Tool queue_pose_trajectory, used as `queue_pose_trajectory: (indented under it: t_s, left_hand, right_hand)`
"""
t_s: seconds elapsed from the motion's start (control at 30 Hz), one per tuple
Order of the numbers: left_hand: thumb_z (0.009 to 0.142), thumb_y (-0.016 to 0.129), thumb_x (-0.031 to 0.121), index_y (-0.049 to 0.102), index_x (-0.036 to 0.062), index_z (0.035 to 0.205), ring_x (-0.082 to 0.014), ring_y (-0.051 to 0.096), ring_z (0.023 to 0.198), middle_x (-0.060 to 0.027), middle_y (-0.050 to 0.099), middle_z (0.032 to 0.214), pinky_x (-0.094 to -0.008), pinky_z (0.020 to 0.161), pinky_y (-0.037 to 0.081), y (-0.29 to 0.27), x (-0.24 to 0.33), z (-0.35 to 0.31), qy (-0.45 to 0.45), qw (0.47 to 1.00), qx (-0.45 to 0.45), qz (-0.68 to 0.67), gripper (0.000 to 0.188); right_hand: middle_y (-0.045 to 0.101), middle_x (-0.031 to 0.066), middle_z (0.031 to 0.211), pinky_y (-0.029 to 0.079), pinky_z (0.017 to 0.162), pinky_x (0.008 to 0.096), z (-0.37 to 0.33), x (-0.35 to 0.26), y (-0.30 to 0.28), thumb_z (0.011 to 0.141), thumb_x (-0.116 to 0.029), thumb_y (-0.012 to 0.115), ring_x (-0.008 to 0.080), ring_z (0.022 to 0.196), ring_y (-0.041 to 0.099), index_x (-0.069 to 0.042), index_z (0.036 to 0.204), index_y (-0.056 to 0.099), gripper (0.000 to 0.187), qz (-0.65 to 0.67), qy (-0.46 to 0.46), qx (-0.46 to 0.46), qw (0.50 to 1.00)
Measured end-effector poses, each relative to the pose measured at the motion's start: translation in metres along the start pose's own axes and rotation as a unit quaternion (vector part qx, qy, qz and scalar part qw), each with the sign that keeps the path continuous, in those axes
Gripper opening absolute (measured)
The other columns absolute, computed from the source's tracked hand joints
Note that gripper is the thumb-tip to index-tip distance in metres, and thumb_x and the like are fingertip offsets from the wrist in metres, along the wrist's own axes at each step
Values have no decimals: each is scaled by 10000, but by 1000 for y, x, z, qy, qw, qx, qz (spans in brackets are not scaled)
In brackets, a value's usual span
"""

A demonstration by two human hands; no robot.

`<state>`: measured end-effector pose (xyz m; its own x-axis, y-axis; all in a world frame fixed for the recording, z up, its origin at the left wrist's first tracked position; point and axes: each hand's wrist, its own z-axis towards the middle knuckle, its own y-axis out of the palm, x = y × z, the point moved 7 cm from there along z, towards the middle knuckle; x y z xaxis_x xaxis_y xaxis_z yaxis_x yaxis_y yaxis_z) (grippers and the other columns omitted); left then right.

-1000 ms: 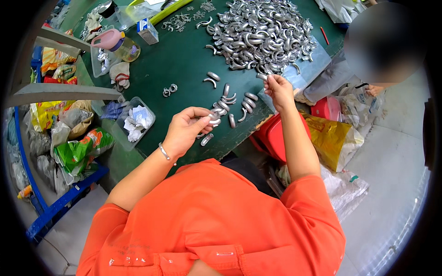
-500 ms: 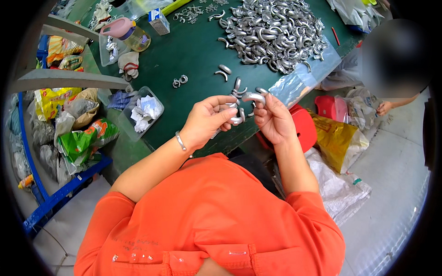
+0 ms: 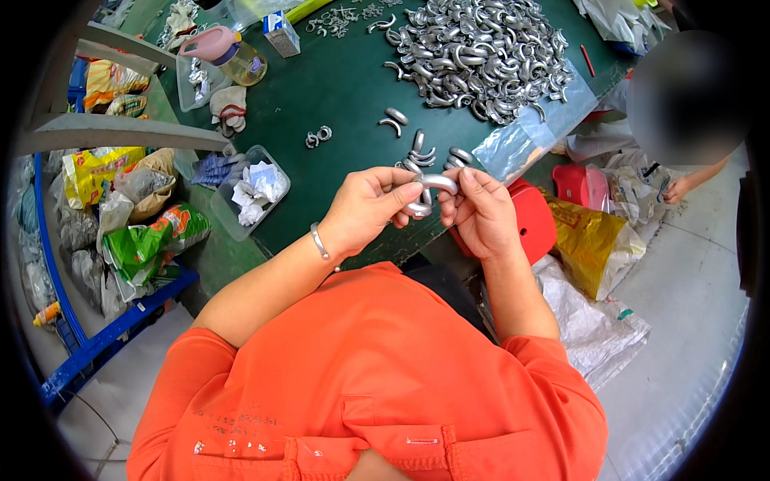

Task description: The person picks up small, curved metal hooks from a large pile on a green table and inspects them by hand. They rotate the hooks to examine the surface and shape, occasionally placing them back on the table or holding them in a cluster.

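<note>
Between my two hands is a curved silver metal piece (image 3: 439, 183), shaped like a half ring. The fingertips of my left hand (image 3: 365, 210) pinch its left end, and those of my right hand (image 3: 484, 215) close on its right end. Just under it, by my left fingertips, shows another curved silver piece (image 3: 419, 209); whether that hand also grips it is hard to tell. Several loose curved pieces (image 3: 418, 159) lie on the green table (image 3: 337, 96) just beyond my fingers, with a pair (image 3: 392, 122) farther off.
A big heap of curved silver pieces (image 3: 481, 60) covers the far right of the table, beside a plastic sheet (image 3: 513, 150). At left stand a bin with crumpled paper (image 3: 280, 186) and a pink-lidded jug (image 3: 241, 64). Red stools (image 3: 529, 224) and another person's hand (image 3: 678, 189) are at right.
My right hand has brought its curved piece leftward and level, so its left end now meets my left fingertips. The view has shifted slightly.
</note>
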<state>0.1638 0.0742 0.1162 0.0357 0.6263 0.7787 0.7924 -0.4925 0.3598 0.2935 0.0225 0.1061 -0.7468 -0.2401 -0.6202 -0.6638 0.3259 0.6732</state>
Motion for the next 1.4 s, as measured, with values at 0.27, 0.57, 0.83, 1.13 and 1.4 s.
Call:
queue_pose_trajectory:
  t_s: [0.27, 0.57, 0.83, 1.13, 1.4]
  left_hand:
    - [833, 607, 158, 565, -34, 992, -77, 557, 625, -50, 602, 780, -189, 544, 450, -2, -1, 0, 1, 1000, 11, 27, 253]
    - [817, 613, 104, 546, -32, 1016, -91, 561, 643, -65, 596, 809, -193, 552, 458, 0, -3, 5, 15, 998, 26, 52, 250]
    - [811, 620, 112, 546, 3, 937, -67, 523, 601, -40, 581, 760, -175, 529, 426, -7, -16, 10, -1, 1000, 16, 10, 182]
    - [827, 578, 74, 546, -20, 908, -103, 524, 602, -61, 569, 740, -215, 551, 435, -10, -11, 5, 19, 999, 14, 31, 128]
    - [798, 610, 53, 559, -12, 884, -98, 549, 609, -66, 583, 728, -216, 554, 452, -10, -9, 8, 28, 999, 19, -30, 119]
  right_hand:
    - [606, 84, 765, 474, 524, 228, -1, 7, -7, 862, -141, 554, 123, 605, 569, 27, 983, 560, 207, -22, 10, 27, 999]
    - [611, 93, 829, 486, 574, 235, 0, 6, -14, 850, -79, 553, 131, 654, 578, 21, 979, 571, 164, -55, -21, 16, 998]
    - [625, 71, 840, 469, 627, 260, 38, -5, -65, 815, -78, 587, 145, 728, 588, -4, 1001, 585, 200, -440, -110, 54, 889]
    - [519, 189, 897, 438, 739, 411, 108, -61, -173, 655, 28, 576, 367, 843, 519, -23, 882, 562, 233, -696, -352, 242, 578]
    - [522, 138, 862, 434, 746, 388, 107, -73, -174, 679, -45, 621, 321, 857, 523, -36, 751, 581, 83, -660, -301, 270, 633]
